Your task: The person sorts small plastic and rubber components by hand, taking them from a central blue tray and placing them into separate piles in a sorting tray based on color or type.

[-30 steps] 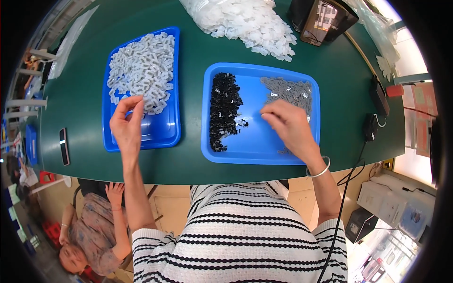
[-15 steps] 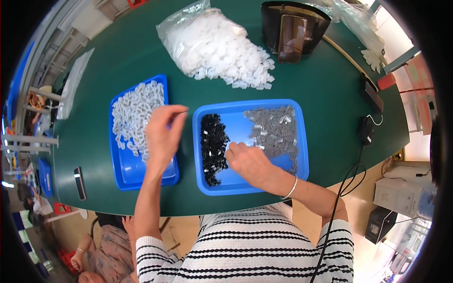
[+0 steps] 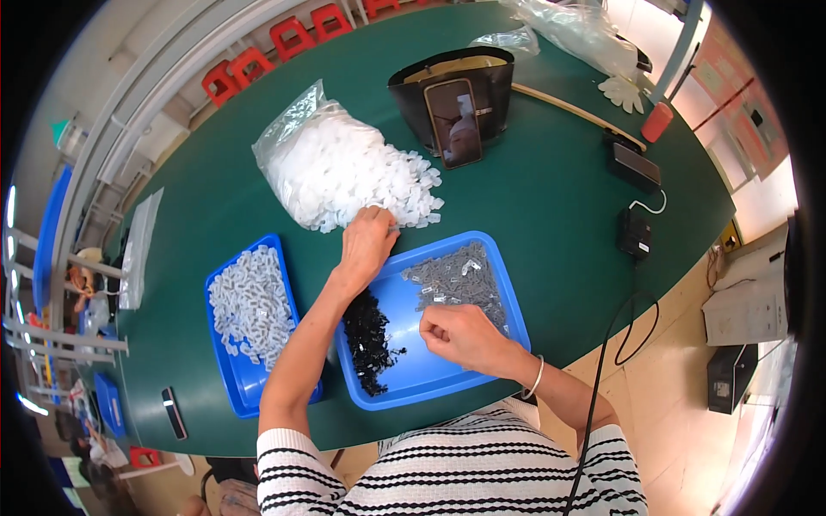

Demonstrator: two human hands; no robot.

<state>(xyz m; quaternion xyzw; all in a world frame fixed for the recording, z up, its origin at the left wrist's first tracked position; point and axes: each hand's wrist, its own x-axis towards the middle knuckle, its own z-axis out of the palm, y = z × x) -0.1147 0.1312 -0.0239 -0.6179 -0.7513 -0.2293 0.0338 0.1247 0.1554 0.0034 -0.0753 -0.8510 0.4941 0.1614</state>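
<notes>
The right hand (image 3: 465, 338) is over the light-blue tray (image 3: 415, 348), fingertips drawn together; whether they hold a part cannot be told. Black parts (image 3: 365, 340) lie at the tray's left, grey parts (image 3: 460, 279) at its far right. The left forearm (image 3: 301, 363) hides some of the dark-blue tray (image 3: 247, 385). The left hand (image 3: 368, 245), fingers bent, is at the near edge of white pieces (image 3: 400, 185); its hold is hidden. The black adapter (image 3: 634, 229) bears a pale label (image 3: 643, 247), illegible. Beyond, a phone (image 3: 454, 125) leans on a black container (image 3: 413, 96).
</notes>
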